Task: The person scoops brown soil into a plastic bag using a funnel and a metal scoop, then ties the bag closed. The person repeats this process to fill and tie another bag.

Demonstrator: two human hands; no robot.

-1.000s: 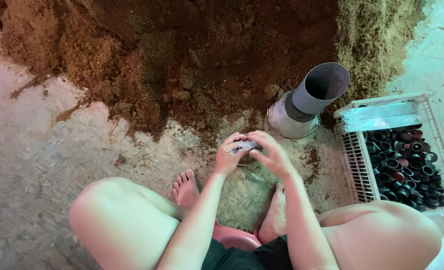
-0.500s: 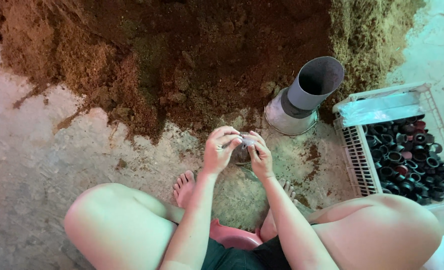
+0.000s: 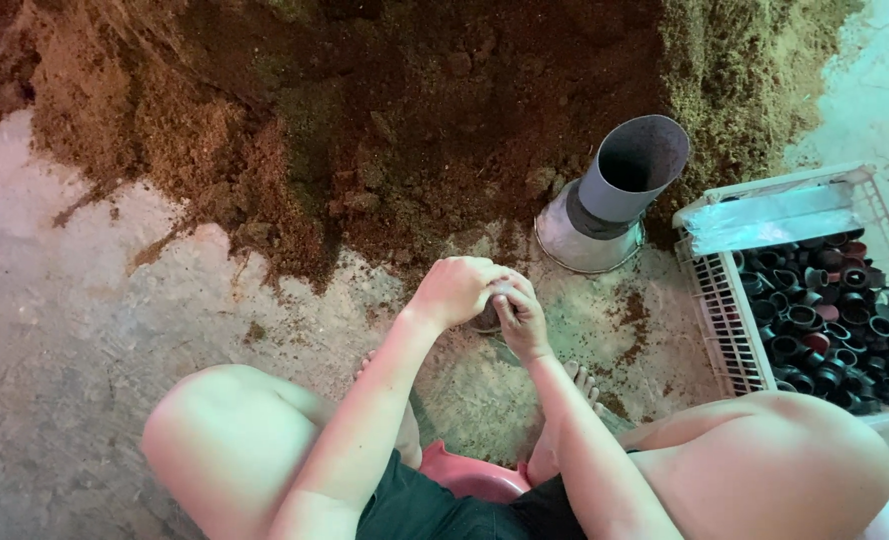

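Note:
I squat on a concrete floor in front of a big heap of brown soil (image 3: 365, 120). My left hand (image 3: 457, 288) and my right hand (image 3: 521, 318) are pressed together just above the floor, both closed around a small dark pot (image 3: 489, 318), which is mostly hidden by the fingers. A grey funnel-like tube (image 3: 615, 190) stands tilted on a metal base at the foot of the heap, to the right of my hands.
A white plastic crate (image 3: 725, 330) full of several small black and red pots (image 3: 835, 320) sits at the right. A pink stool (image 3: 475, 478) is under me. My knees frame the lower view.
My hands have drawn closer together and lower toward the floor, closing more tightly around the small pot. The view has shifted slightly.

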